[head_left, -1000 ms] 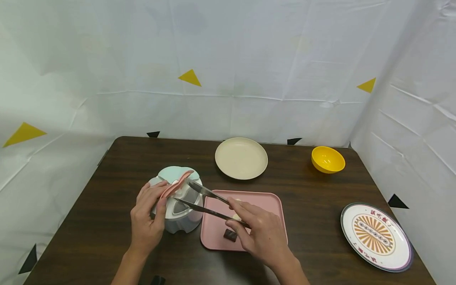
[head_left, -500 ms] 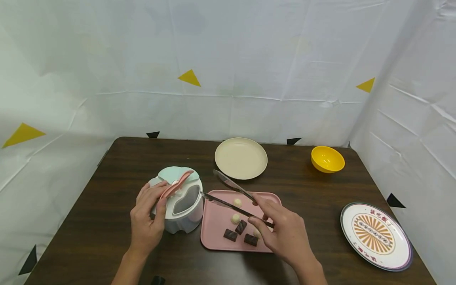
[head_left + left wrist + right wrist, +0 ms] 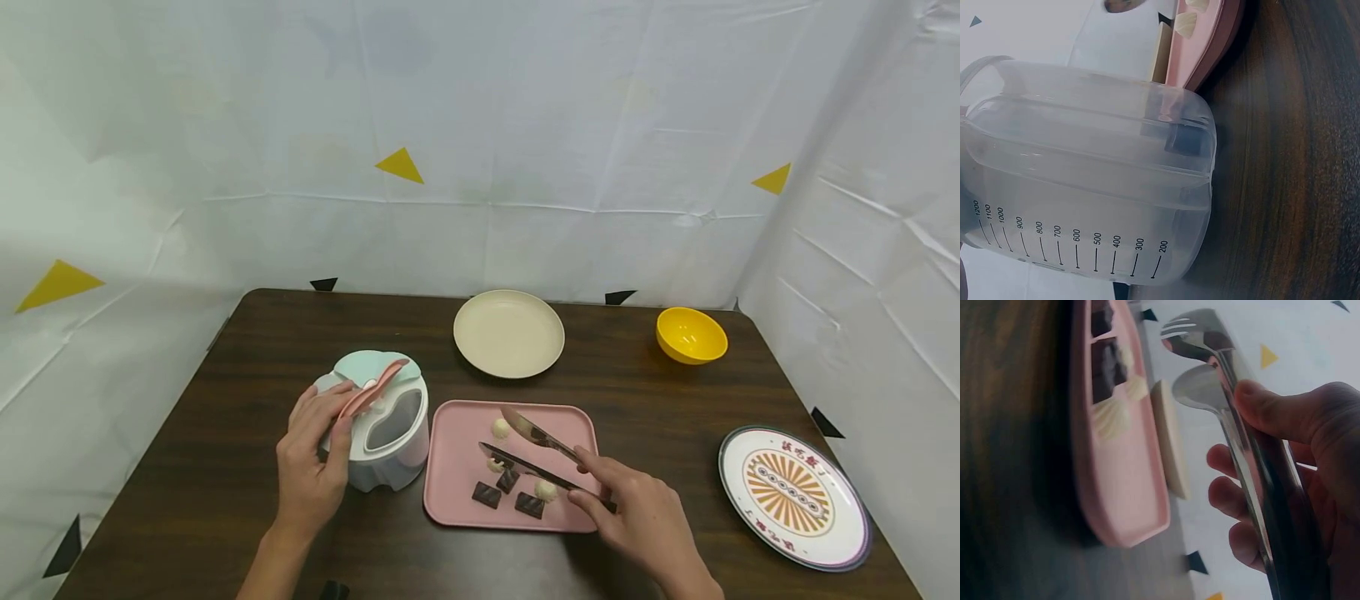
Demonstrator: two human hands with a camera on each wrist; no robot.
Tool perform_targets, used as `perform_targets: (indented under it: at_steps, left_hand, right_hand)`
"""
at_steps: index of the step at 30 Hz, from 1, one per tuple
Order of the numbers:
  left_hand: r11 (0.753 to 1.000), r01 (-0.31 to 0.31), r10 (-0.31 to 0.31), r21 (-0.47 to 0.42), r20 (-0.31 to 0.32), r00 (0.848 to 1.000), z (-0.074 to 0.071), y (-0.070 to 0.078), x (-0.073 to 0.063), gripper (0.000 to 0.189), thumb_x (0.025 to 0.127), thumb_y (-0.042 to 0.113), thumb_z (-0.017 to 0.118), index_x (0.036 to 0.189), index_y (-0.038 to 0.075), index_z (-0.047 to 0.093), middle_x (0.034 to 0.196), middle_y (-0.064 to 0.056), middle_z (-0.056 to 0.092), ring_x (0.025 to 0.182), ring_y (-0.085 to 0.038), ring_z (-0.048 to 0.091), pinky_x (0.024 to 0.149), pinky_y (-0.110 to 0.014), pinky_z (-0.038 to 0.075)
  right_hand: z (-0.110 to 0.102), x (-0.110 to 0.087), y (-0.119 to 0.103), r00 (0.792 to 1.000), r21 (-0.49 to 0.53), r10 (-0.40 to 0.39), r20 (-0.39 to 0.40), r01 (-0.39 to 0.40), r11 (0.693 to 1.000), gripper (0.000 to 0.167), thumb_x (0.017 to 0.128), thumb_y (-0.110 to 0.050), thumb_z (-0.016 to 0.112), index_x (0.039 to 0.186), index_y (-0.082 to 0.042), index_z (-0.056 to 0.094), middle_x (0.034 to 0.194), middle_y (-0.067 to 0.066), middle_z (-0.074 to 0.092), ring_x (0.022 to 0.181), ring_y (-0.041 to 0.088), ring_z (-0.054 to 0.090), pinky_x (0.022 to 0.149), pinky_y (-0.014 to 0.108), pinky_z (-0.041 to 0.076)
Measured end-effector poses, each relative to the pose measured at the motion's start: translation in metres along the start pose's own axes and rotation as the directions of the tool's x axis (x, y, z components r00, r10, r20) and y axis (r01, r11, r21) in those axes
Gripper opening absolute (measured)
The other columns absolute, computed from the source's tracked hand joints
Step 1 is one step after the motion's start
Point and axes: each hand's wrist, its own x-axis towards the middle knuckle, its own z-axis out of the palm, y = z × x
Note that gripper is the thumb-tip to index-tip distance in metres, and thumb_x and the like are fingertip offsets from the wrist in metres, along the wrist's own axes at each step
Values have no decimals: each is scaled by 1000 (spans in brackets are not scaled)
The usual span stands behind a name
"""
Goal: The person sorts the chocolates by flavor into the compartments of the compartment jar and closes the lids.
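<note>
My left hand (image 3: pixel 311 467) pinches the raised pink flap (image 3: pixel 372 390) of a lidded plastic canister (image 3: pixel 386 467). Beside that flap, an opening in the white lid is uncovered. Measuring marks run along the canister's clear wall (image 3: pixel 1085 144) in the left wrist view. My right hand (image 3: pixel 637 508) holds metal tongs (image 3: pixel 551 477), their ends apart and bare above a pink tray (image 3: pixel 450 442). One end is fork-shaped and the other spoon-shaped, as the right wrist view shows. On the tray lie several dark ridged blocks (image 3: pixel 486 495) and pale ridged pieces (image 3: pixel 546 490), partly covered by the tongs.
A cream plate (image 3: pixel 508 333) lies behind the tray. Toward the back right stands a yellow bowl (image 3: pixel 691 337), and a patterned white plate (image 3: pixel 793 498) sits near the right table edge. A small black object (image 3: pixel 333 590) shows at the front.
From the canister's opening, the tongs in my right hand have swung right and toward me, over the tray. My left hand keeps the pink flap raised in the same place.
</note>
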Motion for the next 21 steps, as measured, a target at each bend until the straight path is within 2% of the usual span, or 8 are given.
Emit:
perform_targets:
  at_steps: [5, 10, 21]
  left_hand:
    - [1000, -2, 2, -2, -2, 1000, 1, 0, 1, 18, 92, 0, 58, 105, -7, 68, 104, -25, 68, 106, -39, 62, 110, -49, 30]
    - [1000, -9, 9, -4, -5, 1000, 1, -1, 0, 18, 92, -1, 58, 105, -7, 68, 104, -26, 68, 105, -39, 62, 111, -47, 30]
    - [1000, -2, 2, 0, -4, 1000, 0, -1, -1, 19, 90, -3, 58, 106, -7, 68, 105, -25, 68, 106, -39, 62, 110, -51, 30]
  right_hand:
    - [2, -5, 4, 994, -10, 48, 94, -47, 999, 48, 78, -30, 83, 123, -25, 70, 86, -17, 70, 53, -1, 37, 50, 24, 34]
    - [5, -7, 5, 988, -43, 55, 144, -50, 998, 47, 78, -34, 82, 122, -26, 71, 85, -18, 70, 56, 2, 40, 54, 26, 36]
    - [9, -9, 6, 989, -56, 59, 134, -52, 997, 43, 76, -34, 83, 118, -29, 73, 85, -22, 69, 65, 5, 58, 57, 31, 46]
